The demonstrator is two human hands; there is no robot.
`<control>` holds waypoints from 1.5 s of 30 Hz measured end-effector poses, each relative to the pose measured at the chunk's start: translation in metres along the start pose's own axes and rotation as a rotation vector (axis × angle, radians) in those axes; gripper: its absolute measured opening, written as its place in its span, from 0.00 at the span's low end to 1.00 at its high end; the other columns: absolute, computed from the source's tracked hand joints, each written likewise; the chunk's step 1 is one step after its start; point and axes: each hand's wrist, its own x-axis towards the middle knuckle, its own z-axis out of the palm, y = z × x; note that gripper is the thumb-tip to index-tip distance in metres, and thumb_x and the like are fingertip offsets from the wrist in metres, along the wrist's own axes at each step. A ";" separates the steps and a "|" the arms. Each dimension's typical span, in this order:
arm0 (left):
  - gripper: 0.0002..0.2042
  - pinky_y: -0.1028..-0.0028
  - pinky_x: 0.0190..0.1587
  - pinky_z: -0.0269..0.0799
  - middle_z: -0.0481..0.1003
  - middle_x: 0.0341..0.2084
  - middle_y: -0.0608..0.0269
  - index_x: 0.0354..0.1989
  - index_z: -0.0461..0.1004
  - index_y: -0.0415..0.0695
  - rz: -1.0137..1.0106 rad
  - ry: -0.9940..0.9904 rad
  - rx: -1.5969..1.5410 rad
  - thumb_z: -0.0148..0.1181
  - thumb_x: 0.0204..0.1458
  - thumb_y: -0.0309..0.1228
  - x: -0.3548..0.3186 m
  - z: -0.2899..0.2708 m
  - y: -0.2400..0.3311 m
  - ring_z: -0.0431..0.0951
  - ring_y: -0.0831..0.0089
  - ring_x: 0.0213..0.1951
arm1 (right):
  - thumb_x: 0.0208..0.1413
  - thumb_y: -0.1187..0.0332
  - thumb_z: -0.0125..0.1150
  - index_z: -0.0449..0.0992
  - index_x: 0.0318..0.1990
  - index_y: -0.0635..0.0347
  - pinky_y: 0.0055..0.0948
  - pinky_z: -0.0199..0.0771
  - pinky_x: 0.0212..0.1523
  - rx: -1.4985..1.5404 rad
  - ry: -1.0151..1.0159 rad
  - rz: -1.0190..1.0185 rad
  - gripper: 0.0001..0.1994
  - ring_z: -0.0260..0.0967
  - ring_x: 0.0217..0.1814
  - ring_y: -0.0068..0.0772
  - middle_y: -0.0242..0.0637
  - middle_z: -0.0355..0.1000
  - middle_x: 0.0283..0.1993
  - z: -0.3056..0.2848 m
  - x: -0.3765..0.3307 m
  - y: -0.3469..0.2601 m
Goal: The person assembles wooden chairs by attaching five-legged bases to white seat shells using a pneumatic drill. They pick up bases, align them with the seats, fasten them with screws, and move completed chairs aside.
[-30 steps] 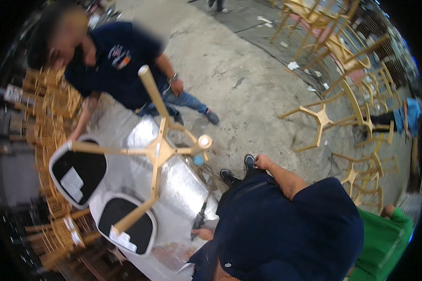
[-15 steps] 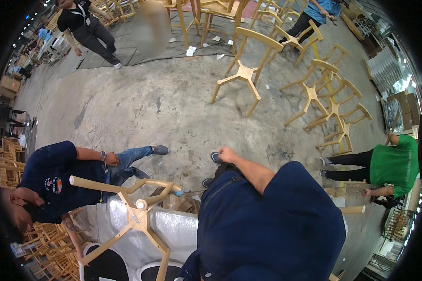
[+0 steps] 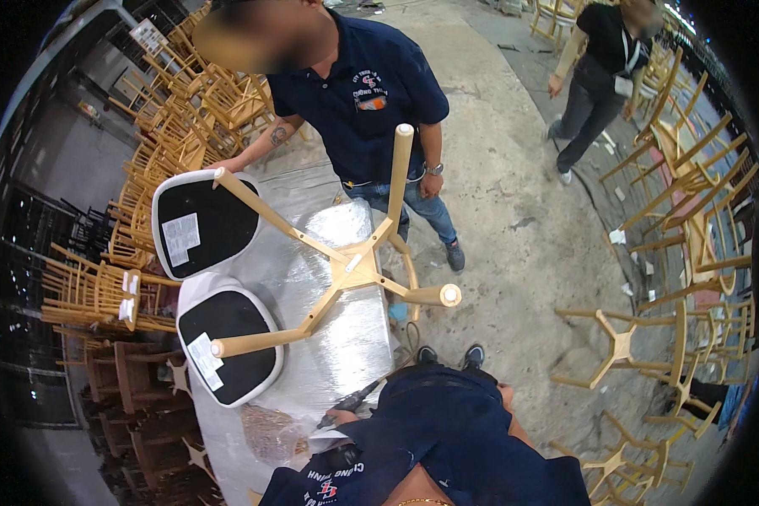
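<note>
My left hand (image 3: 342, 417) is closed round a dark, slim power screwdriver (image 3: 354, 401) at the near edge of the plastic-wrapped table (image 3: 337, 337). My right hand (image 3: 506, 395) hangs at my side, its fingers mostly hidden. An upside-down light wooden chair frame (image 3: 354, 263) rests on the table, legs pointing up. Left of it lie two seat pads, a far one (image 3: 219, 244) and a near one (image 3: 249, 325), with black undersides, pale rims and white labels. A clear bag (image 3: 271, 432) with small brownish contents sits left of my left hand.
Across the table stands a co-worker (image 3: 367, 110) in a navy shirt, one hand at the far seat pad. Another person (image 3: 603, 84) in black is at the far right. Stacked wooden chairs (image 3: 194, 118) fill the far left; chair frames (image 3: 620, 346) stand on the floor to the right.
My view has swung left toward the table. My left hand and the screwdriver have come into view. My right hand, earlier raised in front of me, is now lower at my side.
</note>
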 end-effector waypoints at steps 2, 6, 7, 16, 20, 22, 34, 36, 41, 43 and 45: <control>0.50 0.41 0.49 0.75 0.80 0.43 0.24 0.48 0.76 0.23 -0.037 0.041 -0.020 0.36 0.65 0.72 0.001 -0.014 -0.005 0.80 0.28 0.48 | 0.60 0.66 0.65 0.86 0.48 0.65 0.38 0.81 0.47 0.043 -0.175 -0.100 0.14 0.84 0.43 0.40 0.47 0.85 0.39 -0.016 0.009 -0.021; 0.50 0.41 0.49 0.75 0.80 0.43 0.24 0.48 0.75 0.23 -0.064 0.061 -0.077 0.36 0.65 0.72 0.002 -0.002 -0.014 0.80 0.28 0.48 | 0.62 0.67 0.68 0.79 0.61 0.60 0.32 0.81 0.41 0.268 -0.424 -0.286 0.20 0.81 0.43 0.32 0.39 0.82 0.44 -0.059 0.014 -0.134; 0.50 0.41 0.49 0.75 0.80 0.43 0.24 0.48 0.75 0.23 -0.073 0.061 -0.084 0.36 0.65 0.72 0.004 0.005 -0.020 0.80 0.28 0.48 | 0.61 0.66 0.70 0.74 0.65 0.59 0.34 0.80 0.47 0.320 -0.462 -0.439 0.25 0.80 0.49 0.33 0.39 0.81 0.49 -0.070 0.007 -0.170; 0.49 0.41 0.49 0.75 0.80 0.42 0.24 0.48 0.75 0.24 -0.125 0.127 -0.135 0.36 0.65 0.72 0.027 0.012 -0.051 0.80 0.28 0.48 | 0.59 0.72 0.72 0.75 0.59 0.62 0.40 0.73 0.67 0.501 -0.564 -1.115 0.22 0.75 0.62 0.37 0.41 0.80 0.55 -0.097 -0.147 -0.394; 0.49 0.40 0.49 0.75 0.80 0.41 0.24 0.48 0.75 0.24 -0.189 0.191 -0.176 0.37 0.65 0.72 0.040 0.006 -0.064 0.80 0.28 0.47 | 0.61 0.74 0.69 0.77 0.41 0.64 0.42 0.74 0.65 0.593 -0.604 -1.036 0.06 0.78 0.56 0.39 0.44 0.81 0.44 -0.069 -0.149 -0.378; 0.46 0.41 0.46 0.76 0.81 0.38 0.28 0.49 0.73 0.27 -0.232 0.206 -0.088 0.38 0.65 0.71 0.047 0.008 -0.057 0.81 0.29 0.43 | 0.61 0.74 0.68 0.76 0.41 0.64 0.44 0.74 0.64 0.610 -0.604 -1.084 0.06 0.78 0.54 0.40 0.44 0.81 0.43 -0.069 -0.144 -0.369; 0.43 0.42 0.45 0.77 0.81 0.36 0.30 0.46 0.73 0.29 -0.278 0.220 -0.011 0.39 0.66 0.69 0.045 0.000 -0.050 0.82 0.31 0.42 | 0.63 0.72 0.68 0.77 0.45 0.64 0.41 0.74 0.64 0.598 -0.574 -1.096 0.08 0.78 0.55 0.39 0.42 0.79 0.47 -0.054 -0.150 -0.363; 0.43 0.42 0.44 0.77 0.81 0.36 0.30 0.46 0.73 0.29 -0.258 0.220 -0.007 0.38 0.67 0.68 0.047 0.003 -0.049 0.82 0.31 0.42 | 0.62 0.73 0.70 0.77 0.45 0.63 0.40 0.75 0.62 0.606 -0.568 -1.105 0.09 0.77 0.56 0.38 0.41 0.79 0.48 -0.054 -0.147 -0.365; 0.44 0.42 0.49 0.75 0.81 0.42 0.28 0.52 0.73 0.28 -0.249 0.162 -0.019 0.38 0.66 0.69 0.055 0.000 -0.049 0.81 0.29 0.47 | 0.59 0.74 0.72 0.79 0.53 0.63 0.33 0.78 0.56 0.358 -0.411 -1.070 0.15 0.78 0.54 0.31 0.37 0.80 0.48 -0.043 -0.142 -0.359; 0.45 0.45 0.54 0.74 0.80 0.47 0.28 0.56 0.72 0.28 -0.174 0.039 -0.079 0.41 0.66 0.70 0.065 -0.015 -0.057 0.80 0.29 0.51 | 0.58 0.72 0.75 0.78 0.57 0.60 0.33 0.76 0.60 0.327 -0.454 -0.992 0.20 0.75 0.58 0.31 0.37 0.78 0.55 -0.040 -0.142 -0.355; 0.43 0.57 0.41 0.76 0.81 0.31 0.43 0.51 0.75 0.28 -0.420 -0.679 -0.161 0.51 0.62 0.69 0.097 -0.047 -0.065 0.81 0.49 0.35 | 0.58 0.72 0.76 0.76 0.59 0.60 0.33 0.76 0.60 0.319 -0.465 -1.001 0.22 0.75 0.58 0.31 0.37 0.77 0.57 -0.036 -0.138 -0.354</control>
